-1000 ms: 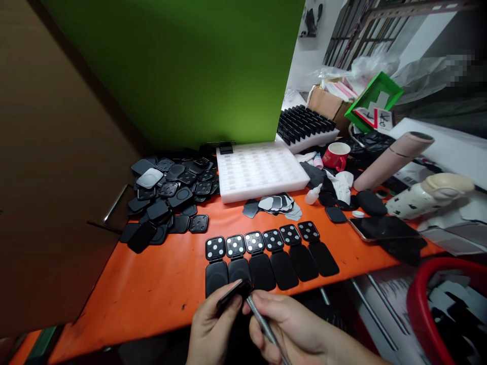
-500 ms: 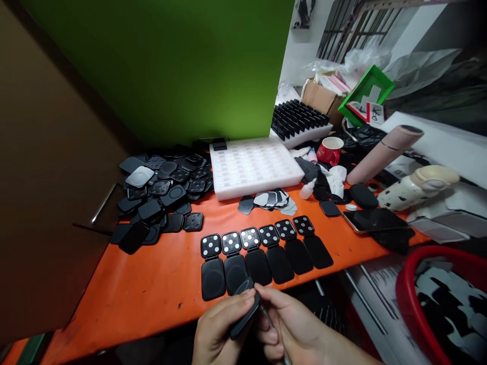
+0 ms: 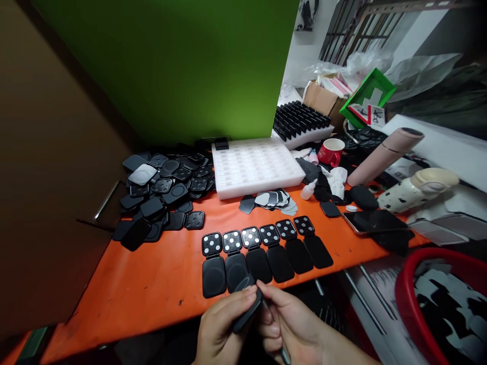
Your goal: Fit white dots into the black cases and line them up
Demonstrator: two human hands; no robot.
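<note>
My left hand, at the front table edge, is closed on a black rounded folding charger panel, tilted, with a faint ring on its face. My right hand meets it from the right, thumb and index finger at the panel's edge. A slender metal tool lies within its curled fingers; its tip is hidden. Just beyond stands a row of unfolded black chargers, lying flat, their small upper squares dotted with light discs. The lower panel at far left shows a circular mark.
A heap of black chargers lies at left. Behind the row are a white foam tray, grey rounded sheets and a dropper bottle. At right are a phone, bottles, a red mug and a red basin.
The view has shifted slightly. Both hands keep their hold on the panel and tool; the panel's tilt is almost the same. The row on the table is unchanged.
</note>
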